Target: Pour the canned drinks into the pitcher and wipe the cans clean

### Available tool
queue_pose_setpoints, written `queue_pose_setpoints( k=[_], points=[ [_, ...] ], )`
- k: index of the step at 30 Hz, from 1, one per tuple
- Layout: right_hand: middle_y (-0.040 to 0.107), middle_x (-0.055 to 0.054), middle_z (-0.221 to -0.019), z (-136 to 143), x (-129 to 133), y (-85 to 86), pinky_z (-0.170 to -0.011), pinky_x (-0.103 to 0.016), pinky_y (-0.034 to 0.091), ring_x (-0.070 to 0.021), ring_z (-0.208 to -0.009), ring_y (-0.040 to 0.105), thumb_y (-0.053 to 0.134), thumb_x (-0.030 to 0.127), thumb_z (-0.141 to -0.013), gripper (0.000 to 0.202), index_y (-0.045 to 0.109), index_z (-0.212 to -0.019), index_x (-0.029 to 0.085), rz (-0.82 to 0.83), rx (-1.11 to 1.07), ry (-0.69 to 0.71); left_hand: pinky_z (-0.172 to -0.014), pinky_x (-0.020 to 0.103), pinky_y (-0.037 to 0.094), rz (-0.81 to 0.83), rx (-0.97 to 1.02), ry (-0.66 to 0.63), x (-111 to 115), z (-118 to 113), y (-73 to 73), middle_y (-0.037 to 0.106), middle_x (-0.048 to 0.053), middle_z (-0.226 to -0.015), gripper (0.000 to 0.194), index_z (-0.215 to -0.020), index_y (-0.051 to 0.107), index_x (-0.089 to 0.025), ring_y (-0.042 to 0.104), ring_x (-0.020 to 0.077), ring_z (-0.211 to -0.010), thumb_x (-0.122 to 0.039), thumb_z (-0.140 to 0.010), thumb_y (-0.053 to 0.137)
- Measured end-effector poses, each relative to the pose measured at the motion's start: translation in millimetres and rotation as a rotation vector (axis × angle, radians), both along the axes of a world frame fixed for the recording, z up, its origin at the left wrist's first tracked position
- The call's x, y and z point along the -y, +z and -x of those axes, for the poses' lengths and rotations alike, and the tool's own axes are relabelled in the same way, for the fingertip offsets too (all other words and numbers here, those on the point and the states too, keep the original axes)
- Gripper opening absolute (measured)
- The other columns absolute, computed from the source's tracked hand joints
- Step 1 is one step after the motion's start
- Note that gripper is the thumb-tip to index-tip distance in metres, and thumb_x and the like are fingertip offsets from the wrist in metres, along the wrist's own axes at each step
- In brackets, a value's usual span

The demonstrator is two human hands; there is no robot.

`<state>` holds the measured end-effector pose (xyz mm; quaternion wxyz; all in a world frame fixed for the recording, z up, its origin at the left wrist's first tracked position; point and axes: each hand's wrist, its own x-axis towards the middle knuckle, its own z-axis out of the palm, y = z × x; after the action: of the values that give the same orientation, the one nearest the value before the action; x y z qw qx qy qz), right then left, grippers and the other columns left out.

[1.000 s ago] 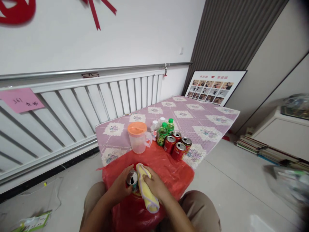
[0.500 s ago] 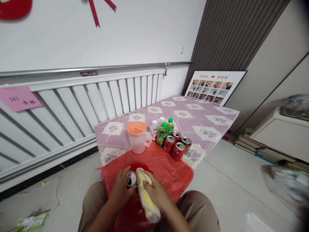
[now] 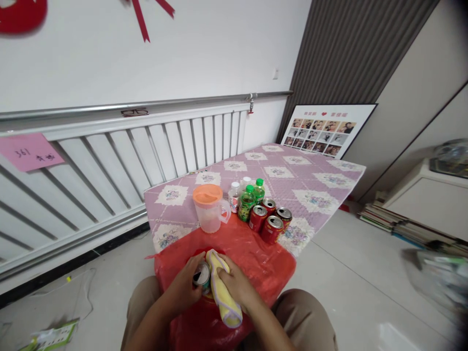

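My left hand [image 3: 188,282] is wrapped round an opened drink can [image 3: 203,276] with a silver top, its mouth facing up. A folded yellow cloth [image 3: 224,297] with a purple edge is gripped in my right hand [image 3: 234,282], pressed close against the can's right side. Both hands are low over a red plastic sheet [image 3: 256,258] spread across the near end of the table and my lap. The can's lower part is mostly hidden by my fingers and the cloth.
Beyond the sheet stand a clear pitcher [image 3: 208,214] with an orange lid, white-capped bottles [image 3: 234,200], green-capped bottles [image 3: 246,204] and several red cans [image 3: 272,229]. They rest on a purple floral tablecloth [image 3: 278,172]. A radiator [image 3: 175,146] runs along the wall.
The can has tilted a little and shows more of its side. My right hand and the cloth have shifted slightly upward beside it. The left hand keeps its hold.
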<state>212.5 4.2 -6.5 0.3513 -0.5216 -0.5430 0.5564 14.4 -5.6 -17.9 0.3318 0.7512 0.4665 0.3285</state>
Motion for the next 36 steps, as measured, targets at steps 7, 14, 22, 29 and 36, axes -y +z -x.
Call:
queue_pose_setpoints(
  k=[7, 14, 22, 29, 36],
  points=[
    [0.069, -0.007, -0.119, -24, 37, 10.4, -0.080, -0.036, 0.051, -0.0233, -0.092, 0.067, 0.053, 0.034, -0.082, 0.053, 0.055, -0.134, 0.023, 0.080, -0.015, 0.063, -0.116, 0.050, 0.035, 0.018, -0.036, 0.044, 2, 3, -9.0, 0.048, 0.010, -0.146, 0.087, -0.143, 0.039, -0.022, 0.046, 0.0269, -0.135, -0.003, -0.059, 0.051],
    [0.058, -0.010, -0.138, -76, 17, 16.8, -0.105, -0.041, 0.042, -0.0261, -0.121, 0.057, 0.052, 0.044, -0.084, 0.056, 0.055, -0.135, 0.020, -0.119, 0.193, -0.131, -0.117, 0.048, 0.033, 0.052, -0.077, 0.032, 1, 3, -2.9, 0.048, 0.011, -0.146, 0.085, -0.142, 0.040, -0.020, 0.045, 0.0273, -0.136, -0.002, -0.059, 0.052],
    [0.044, -0.018, -0.150, -88, 10, -23.1, -0.113, -0.045, 0.033, -0.0320, -0.140, 0.039, 0.059, 0.033, -0.079, 0.058, 0.058, -0.134, 0.016, -0.275, 0.824, 0.011, -0.118, 0.048, 0.031, 0.060, -0.107, 0.038, 0, 1, -5.7, 0.048, 0.011, -0.146, 0.086, -0.141, 0.040, -0.021, 0.044, 0.0270, -0.137, -0.003, -0.057, 0.051],
    [0.050, -0.016, -0.146, -77, 3, -8.7, -0.112, -0.041, 0.035, -0.0287, -0.136, 0.044, 0.045, 0.034, -0.092, 0.047, 0.060, -0.133, 0.015, -0.230, 0.960, -0.042, -0.117, 0.047, 0.032, 0.100, -0.171, 0.043, 1, -2, 5.8, 0.048, 0.014, -0.146, 0.086, -0.141, 0.041, -0.018, 0.044, 0.0284, -0.136, -0.003, -0.057, 0.053],
    [0.044, -0.008, -0.152, -58, -3, -27.0, -0.104, -0.047, 0.039, -0.0310, -0.138, 0.039, 0.048, 0.026, -0.089, 0.051, 0.053, -0.140, 0.025, -0.211, 1.099, -0.105, -0.114, 0.048, 0.037, 0.106, -0.193, 0.116, 3, -6, -6.3, 0.050, 0.015, -0.144, 0.085, -0.142, 0.043, -0.017, 0.046, 0.0298, -0.135, -0.007, -0.058, 0.058]
  ],
)
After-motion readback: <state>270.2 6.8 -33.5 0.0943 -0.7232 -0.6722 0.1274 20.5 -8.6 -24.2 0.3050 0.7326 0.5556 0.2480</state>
